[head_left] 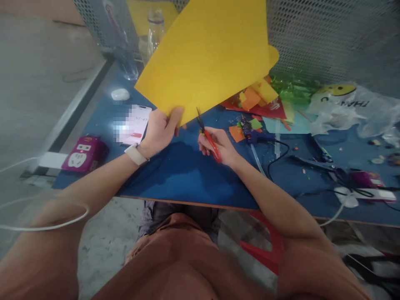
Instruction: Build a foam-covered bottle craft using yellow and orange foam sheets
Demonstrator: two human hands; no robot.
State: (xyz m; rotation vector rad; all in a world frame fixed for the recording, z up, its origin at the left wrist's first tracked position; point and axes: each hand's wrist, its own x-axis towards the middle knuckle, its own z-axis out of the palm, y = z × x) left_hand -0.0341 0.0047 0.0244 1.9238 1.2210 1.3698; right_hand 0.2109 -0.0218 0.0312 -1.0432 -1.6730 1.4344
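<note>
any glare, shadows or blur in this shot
Head view: white glare sits at the left part of the phone, amid blocky pixels; head view: soft shadows darken the blue table below the left hand and right hand; head view: the plastic bag at right looks soft, its finer creases hard to make out.

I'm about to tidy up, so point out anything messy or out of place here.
Small paper scraps lie strewn over the red sheet and around the blue corded tool, looking like uncleared offcuts. The crumpled plastic bag farther right looks untidy.
</note>
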